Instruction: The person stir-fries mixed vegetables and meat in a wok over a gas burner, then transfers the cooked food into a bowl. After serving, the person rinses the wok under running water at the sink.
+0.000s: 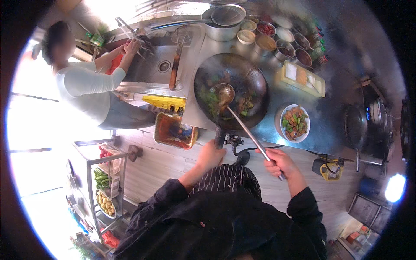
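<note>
My left hand [209, 153] grips the handle [220, 136] of a dark wok [255, 81]. Steam rises around the wok, and green vegetable pieces [245, 105] with browned bits lie inside it. In my right hand [280, 161] is the long metal handle of a cooking ladle [248, 133]. The ladle's bowl [225, 93] rests low in the wok, over the food on the left side. To the right of the wok stands a white bowl [308, 130] filled with browned meat and green pepper pieces.
A yellow seasoning box [282, 78] and several seasoning bowls [266, 42] stand behind. A strainer [229, 14] lies across a metal pot [221, 34]. At left, a person [87, 81] works over a steel sink [156, 74]. A waste bin [158, 133] and a vegetable rack [122, 182] stand below.
</note>
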A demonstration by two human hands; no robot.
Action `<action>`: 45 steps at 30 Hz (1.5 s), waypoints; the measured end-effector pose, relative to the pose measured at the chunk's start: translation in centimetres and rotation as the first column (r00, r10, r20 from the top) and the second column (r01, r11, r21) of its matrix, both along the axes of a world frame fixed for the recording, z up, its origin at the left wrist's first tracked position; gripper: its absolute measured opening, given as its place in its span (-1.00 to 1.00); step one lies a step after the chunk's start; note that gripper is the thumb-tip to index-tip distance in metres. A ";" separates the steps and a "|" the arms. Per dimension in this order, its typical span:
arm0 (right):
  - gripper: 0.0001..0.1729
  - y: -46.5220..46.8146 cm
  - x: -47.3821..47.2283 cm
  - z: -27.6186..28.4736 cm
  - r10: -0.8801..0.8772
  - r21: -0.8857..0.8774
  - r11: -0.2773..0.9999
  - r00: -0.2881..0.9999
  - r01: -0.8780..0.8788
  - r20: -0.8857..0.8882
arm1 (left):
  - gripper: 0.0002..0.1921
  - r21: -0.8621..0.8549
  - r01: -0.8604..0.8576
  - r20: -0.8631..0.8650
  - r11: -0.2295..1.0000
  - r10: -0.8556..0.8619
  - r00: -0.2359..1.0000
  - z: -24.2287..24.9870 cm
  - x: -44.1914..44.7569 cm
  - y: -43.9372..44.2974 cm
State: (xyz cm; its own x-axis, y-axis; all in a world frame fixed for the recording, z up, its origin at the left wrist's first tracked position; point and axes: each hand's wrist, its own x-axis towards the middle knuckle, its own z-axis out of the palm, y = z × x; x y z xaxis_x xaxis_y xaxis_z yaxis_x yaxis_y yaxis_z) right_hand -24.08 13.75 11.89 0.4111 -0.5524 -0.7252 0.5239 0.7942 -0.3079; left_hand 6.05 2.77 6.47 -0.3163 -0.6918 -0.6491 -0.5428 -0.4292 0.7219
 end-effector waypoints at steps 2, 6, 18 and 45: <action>-0.55 -0.1 2.2 -1.2 -0.106 0.001 0.994 0.975 0.108 0.198 | -0.65 -0.077 0.016 0.078 0.997 -0.010 0.997 0.2 -0.3 1.0; -0.51 -0.5 5.2 -3.4 -0.257 0.014 0.962 0.882 0.274 0.395 | -0.62 -0.231 0.054 0.164 0.971 -0.016 0.986 -0.5 -0.3 2.1; -0.54 -0.5 6.7 -5.9 -0.342 -0.060 0.926 0.893 0.374 0.293 | -0.67 -0.070 -0.049 0.014 0.996 0.050 0.999 -0.2 0.3 1.7; -0.58 19.6 1.9 -1.7 -0.202 -0.205 0.933 -0.039 0.295 -0.979 | -0.87 0.255 -0.139 -0.383 0.957 0.232 0.894 -5.6 0.4 -4.7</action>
